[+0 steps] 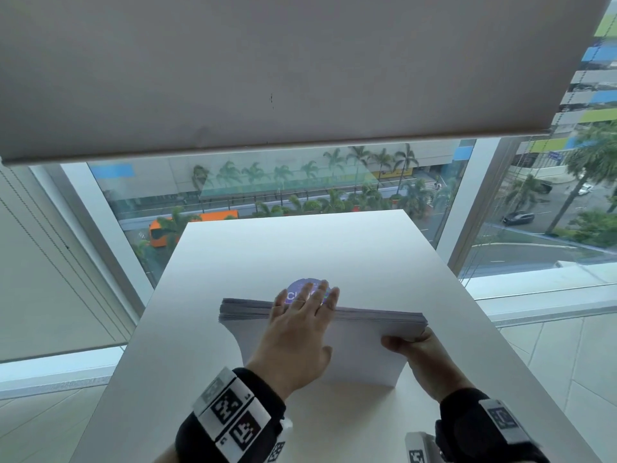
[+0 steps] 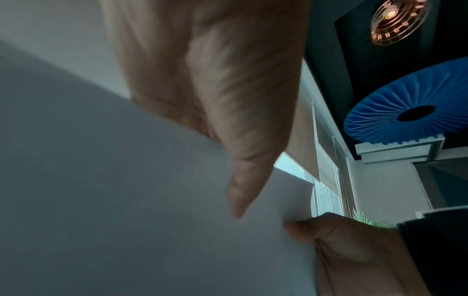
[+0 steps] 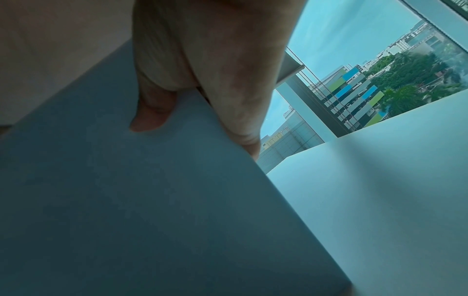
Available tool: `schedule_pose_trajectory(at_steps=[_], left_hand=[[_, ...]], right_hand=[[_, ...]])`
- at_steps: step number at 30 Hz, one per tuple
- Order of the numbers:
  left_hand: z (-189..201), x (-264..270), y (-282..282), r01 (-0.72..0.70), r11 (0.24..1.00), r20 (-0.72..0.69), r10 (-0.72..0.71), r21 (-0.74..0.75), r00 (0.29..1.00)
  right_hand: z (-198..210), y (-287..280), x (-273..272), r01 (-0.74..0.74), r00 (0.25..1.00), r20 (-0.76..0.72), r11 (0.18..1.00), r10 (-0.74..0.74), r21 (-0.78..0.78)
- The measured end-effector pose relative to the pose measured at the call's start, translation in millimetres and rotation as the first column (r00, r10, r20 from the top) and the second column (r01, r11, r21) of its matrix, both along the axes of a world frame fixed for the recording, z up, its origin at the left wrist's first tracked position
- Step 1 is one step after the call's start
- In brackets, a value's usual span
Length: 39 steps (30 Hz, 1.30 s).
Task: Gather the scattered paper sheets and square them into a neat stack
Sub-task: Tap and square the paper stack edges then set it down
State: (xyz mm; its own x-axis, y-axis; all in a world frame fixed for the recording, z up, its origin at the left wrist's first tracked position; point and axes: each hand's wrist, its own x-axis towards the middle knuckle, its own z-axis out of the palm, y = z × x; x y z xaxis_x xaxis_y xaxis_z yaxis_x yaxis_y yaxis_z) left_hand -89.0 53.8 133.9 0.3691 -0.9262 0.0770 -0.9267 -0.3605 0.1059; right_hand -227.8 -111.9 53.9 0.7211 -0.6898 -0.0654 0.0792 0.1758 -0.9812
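Observation:
A thick stack of white paper sheets stands on its long edge on the white table, leaning slightly away from me. My left hand lies flat against the near face, its straight fingers reaching over the stack's top edge. My right hand grips the stack's right end, thumb on the near face and fingers hidden behind. In the left wrist view the left thumb lies on the paper with the right hand beside it. The right wrist view shows the right hand on the sheets.
A round purple sticker on the table is partly covered by my left fingers. The table's far edge sits close to a large window under a lowered roller blind. Tiled floor lies on both sides of the table.

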Motion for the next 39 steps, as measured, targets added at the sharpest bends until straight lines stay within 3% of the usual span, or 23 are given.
schedule_pose_trajectory(at_steps=[7, 14, 17, 21, 27, 29, 33, 36, 39], left_hand=[[3, -25, -22, 0.134, 0.991, 0.092, -0.136, 0.020, 0.986], [11, -49, -43, 0.275, 0.960, 0.054, -0.278, 0.055, 0.959], [11, -53, -51, 0.344, 0.938, 0.007, -0.344, -0.046, 0.939], [9, -61, -54, 0.385, 0.922, 0.067, -0.387, 0.032, 0.920], [9, -52, -43, 0.341, 0.935, 0.049, -0.347, 0.093, 0.937], [11, -46, -34, 0.305, 0.951, 0.037, -0.307, 0.038, 0.951], [10, -25, -3, 0.085, 0.983, -0.014, -0.088, -0.162, 0.996], [0, -17, 19, -0.092, 0.994, -0.056, 0.089, -0.059, 0.994], [-1, -15, 28, -0.111, 0.992, 0.015, 0.112, -0.063, 0.994]], right_hand=[[2, 2, -2, -0.030, 0.998, 0.050, 0.999, 0.028, 0.040], [4, 5, -3, -0.044, 0.998, 0.038, 0.999, 0.043, 0.014], [4, 6, -4, -0.040, 0.997, 0.063, 0.999, 0.040, 0.004], [4, 5, -5, -0.067, 0.995, 0.081, 0.997, 0.065, 0.024], [0, 3, -6, -0.065, 0.996, 0.058, 0.998, 0.065, -0.009], [-1, 3, -5, -0.060, 0.997, 0.056, 0.998, 0.060, -0.008], [-4, 2, -5, -0.028, 0.999, 0.038, 0.999, 0.027, 0.022], [-5, 1, -4, -0.029, 0.999, 0.025, 1.000, 0.028, 0.004], [-7, -2, -3, -0.034, 0.999, 0.027, 0.999, 0.034, -0.006]])
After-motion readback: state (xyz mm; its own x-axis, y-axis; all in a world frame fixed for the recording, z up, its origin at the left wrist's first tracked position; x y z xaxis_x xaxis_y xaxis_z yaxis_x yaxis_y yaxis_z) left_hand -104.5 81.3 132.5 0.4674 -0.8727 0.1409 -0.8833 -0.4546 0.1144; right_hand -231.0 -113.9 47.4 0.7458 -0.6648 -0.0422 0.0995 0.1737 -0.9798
